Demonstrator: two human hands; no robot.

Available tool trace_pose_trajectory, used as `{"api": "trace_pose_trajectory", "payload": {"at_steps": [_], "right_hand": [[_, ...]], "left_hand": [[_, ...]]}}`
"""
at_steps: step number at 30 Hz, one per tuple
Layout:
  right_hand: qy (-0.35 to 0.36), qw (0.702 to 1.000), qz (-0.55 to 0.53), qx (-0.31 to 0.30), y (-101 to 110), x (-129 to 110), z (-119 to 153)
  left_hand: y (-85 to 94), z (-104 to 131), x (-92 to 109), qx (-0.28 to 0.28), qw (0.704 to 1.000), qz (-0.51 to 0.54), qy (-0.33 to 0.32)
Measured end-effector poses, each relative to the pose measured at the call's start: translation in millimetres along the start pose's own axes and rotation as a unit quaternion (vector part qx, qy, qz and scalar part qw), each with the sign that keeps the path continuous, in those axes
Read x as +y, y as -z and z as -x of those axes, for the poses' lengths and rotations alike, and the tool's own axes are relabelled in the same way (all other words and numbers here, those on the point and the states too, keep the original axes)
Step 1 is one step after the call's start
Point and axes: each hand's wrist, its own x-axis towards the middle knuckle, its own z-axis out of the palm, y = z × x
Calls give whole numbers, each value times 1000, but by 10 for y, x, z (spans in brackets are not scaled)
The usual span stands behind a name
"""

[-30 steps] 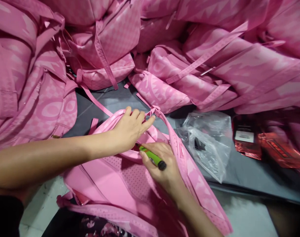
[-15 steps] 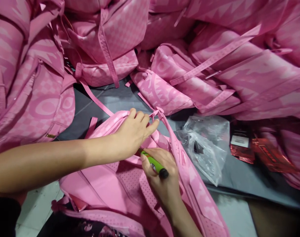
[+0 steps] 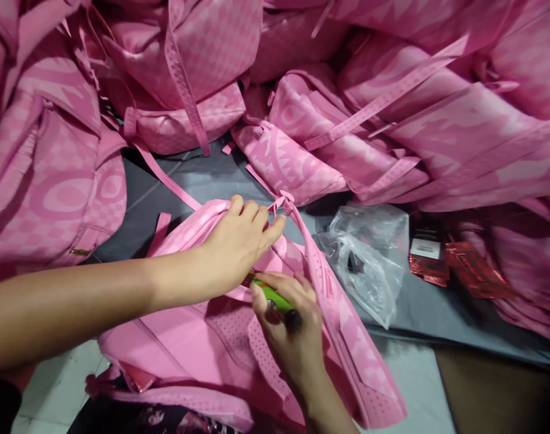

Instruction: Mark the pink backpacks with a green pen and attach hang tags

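A pink backpack lies tilted at the bottom centre, its perforated straps and back side showing. My left hand presses on its upper part, fingers bent over the pink fabric near the top loop. Just below and to the right, my right hand is wrapped round a tool with a green handle and a black end. The tool's tip points up and left, under my left palm, where it is hidden.
Many pink patterned backpacks are piled along the back and both sides of a dark table. Right of the worked backpack lie a clear plastic bag and red packets, one with a white label.
The whole view has shifted, so most things appear slightly further left and up. My right hand has turned a little with the green tool; my left hand keeps its place on the backpack.
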Motion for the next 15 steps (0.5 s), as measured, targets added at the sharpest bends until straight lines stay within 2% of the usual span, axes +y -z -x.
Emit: {"api": "trace_pose_trajectory", "payload": {"at_steps": [3, 10, 15], "right_hand": [[16, 999, 15, 38, 7, 23, 19], [24, 998, 13, 64, -56, 17, 9], [14, 999, -5, 36, -24, 6, -7]], "left_hand": [[-15, -7, 3, 5, 1000, -4, 6], [-50, -5, -4, 18, 1000, -4, 3], [-23, -1, -9, 0, 1000, 2, 1]]}}
